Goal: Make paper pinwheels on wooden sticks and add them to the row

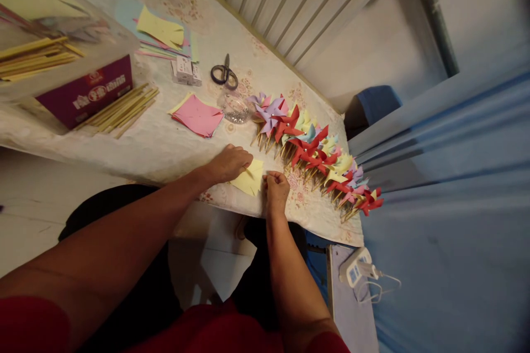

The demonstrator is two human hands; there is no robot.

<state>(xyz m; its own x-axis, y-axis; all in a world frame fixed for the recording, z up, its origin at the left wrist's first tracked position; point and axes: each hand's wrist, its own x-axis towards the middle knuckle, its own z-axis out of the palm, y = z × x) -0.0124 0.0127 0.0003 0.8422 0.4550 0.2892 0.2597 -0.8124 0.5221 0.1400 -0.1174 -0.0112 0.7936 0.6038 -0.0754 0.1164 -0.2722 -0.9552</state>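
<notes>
Hands [232,164] at yellow paper [250,185], near table edge [236,204], open gap before pinwheels [305,148]

Blue curtain [447,237], pale wall [484,11], light tiled floor [33,198]

A deep-red short-sleeved cloth top [199,331], its left sleeve [33,320] ending in a plain curved edge, the right sleeve [327,343] in the same red, black cloth legwear [256,281], bare left forearm [116,253] and left hand [232,163], bare right forearm [287,265] and right hand [277,192]
</notes>
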